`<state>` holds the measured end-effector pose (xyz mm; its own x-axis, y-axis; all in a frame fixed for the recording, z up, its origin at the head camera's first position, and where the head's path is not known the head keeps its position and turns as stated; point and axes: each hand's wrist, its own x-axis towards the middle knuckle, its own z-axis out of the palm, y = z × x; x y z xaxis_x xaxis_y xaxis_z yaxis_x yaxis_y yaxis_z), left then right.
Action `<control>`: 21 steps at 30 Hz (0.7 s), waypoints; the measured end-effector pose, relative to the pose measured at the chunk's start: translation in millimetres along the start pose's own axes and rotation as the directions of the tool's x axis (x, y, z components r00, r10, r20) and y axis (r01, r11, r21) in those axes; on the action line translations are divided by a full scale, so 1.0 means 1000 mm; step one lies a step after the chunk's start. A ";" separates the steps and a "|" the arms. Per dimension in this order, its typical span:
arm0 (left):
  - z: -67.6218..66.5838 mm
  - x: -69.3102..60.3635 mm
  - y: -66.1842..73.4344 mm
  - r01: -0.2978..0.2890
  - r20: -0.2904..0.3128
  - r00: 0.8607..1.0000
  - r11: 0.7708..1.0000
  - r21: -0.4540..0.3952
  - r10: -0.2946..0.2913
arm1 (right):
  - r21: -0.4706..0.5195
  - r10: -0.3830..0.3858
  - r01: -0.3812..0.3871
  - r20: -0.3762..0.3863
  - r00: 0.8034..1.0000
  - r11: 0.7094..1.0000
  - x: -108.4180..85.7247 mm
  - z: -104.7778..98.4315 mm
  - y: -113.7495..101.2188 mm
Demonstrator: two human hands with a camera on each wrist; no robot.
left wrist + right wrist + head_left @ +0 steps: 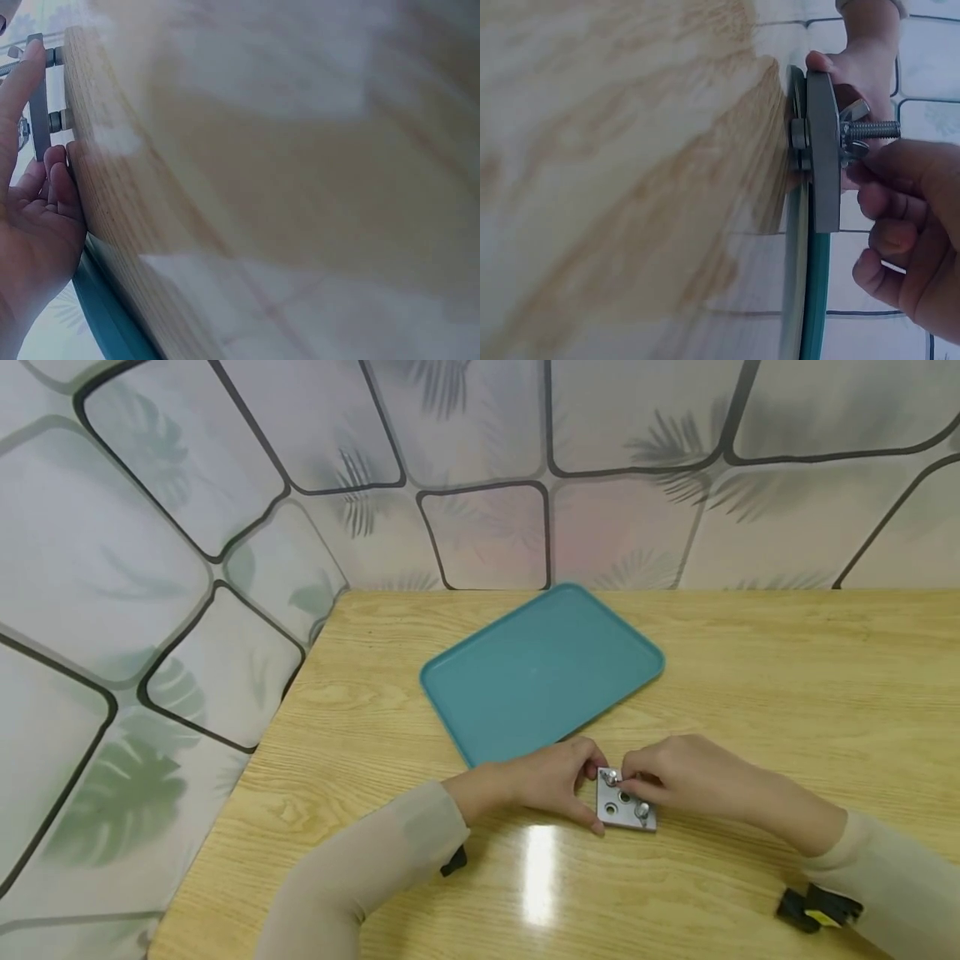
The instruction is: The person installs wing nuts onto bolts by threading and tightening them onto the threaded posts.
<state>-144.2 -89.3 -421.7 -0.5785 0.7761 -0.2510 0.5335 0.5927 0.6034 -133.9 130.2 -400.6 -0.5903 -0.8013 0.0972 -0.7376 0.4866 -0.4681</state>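
A small square metal plate (628, 820) with several holes stands slightly above the table on bolt heads (799, 135), seen in the right wrist view. My left hand (547, 781) grips it by its edges, thumb at the near side and fingers at the far side. At the far left corner, my right hand (693, 777) pinches a wing nut (611, 777) between thumb and forefinger. Another wing nut (642, 811) sits at the near right corner, on a threaded bolt (877, 130) that sticks up past it. The right fingertips partly hide the pinched nut.
A teal tray (540, 672) lies at an angle behind the hands, its near corner close to the left wrist. The wooden table (787, 693) extends to the right. A patterned wall covering (487, 539) borders the table at the back and left.
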 end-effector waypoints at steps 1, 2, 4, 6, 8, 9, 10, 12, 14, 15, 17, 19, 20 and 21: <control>0.000 0.000 0.000 -0.003 -0.001 1.000 1.000 0.001 0.003 | 0.017 -0.009 0.008 0.011 1.000 1.000 -0.001 0.000 0.000; 0.000 0.000 0.000 -0.005 -0.003 1.000 1.000 0.001 0.005 | 0.029 -0.018 0.018 0.021 1.000 0.999 -0.002 0.000 0.001; 0.001 0.000 -0.001 -0.008 -0.003 1.000 1.000 0.001 0.008 | 0.046 -0.035 0.034 0.026 0.999 0.998 -0.002 0.000 0.001; 0.001 0.001 -0.001 -0.005 -0.003 1.000 1.000 0.000 0.005 | 0.046 -0.031 0.030 0.019 0.999 0.998 -0.001 0.000 0.001; 0.001 0.001 -0.002 0.000 -0.002 1.000 1.000 0.003 0.000 | 0.031 -0.017 0.017 0.004 1.000 0.999 0.000 -0.001 0.001; 0.000 0.000 -0.002 0.001 0.000 1.000 1.000 0.003 -0.001 | 0.013 -0.011 0.011 -0.008 1.000 1.000 0.001 0.000 0.001; 0.000 0.000 -0.002 0.003 0.002 1.000 1.000 0.003 -0.003 | 0.000 -0.007 0.007 -0.018 1.000 1.000 0.002 0.000 0.002; 0.000 0.000 -0.001 0.004 0.004 1.000 1.000 0.004 -0.004 | -0.040 -0.001 0.000 -0.038 0.999 0.999 0.004 0.000 0.001; -0.001 -0.001 -0.001 0.004 0.005 1.000 1.000 0.005 -0.004 | -0.089 -0.018 0.013 -0.061 0.998 0.996 0.006 0.001 0.001; -0.001 -0.001 0.000 0.004 0.004 1.000 1.000 0.006 -0.004 | -0.110 -0.031 0.023 -0.074 0.997 0.994 0.007 0.002 0.001; -0.001 -0.001 0.000 0.006 0.000 1.000 1.000 0.012 -0.006 | -0.145 -0.056 0.042 -0.096 0.994 0.989 0.009 0.003 0.001; -0.001 -0.001 0.001 0.008 0.000 1.000 1.000 0.016 -0.008 | -0.169 -0.085 0.065 -0.114 0.990 0.984 0.011 0.005 0.001; -0.001 -0.002 0.001 0.010 0.001 1.000 1.000 0.015 -0.010 | -0.174 -0.092 0.071 -0.118 0.989 0.982 0.011 0.006 0.001; -0.001 -0.002 0.001 0.010 0.002 1.000 1.000 0.016 -0.010 | -0.174 -0.093 0.072 -0.118 0.989 0.982 0.012 0.006 0.001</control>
<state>-143.3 -90.2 -420.0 -0.5827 0.7704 -0.2586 0.5374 0.6040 0.5885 -139.6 119.2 -405.2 -0.5537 -0.7964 0.2433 -0.8238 0.4811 -0.2998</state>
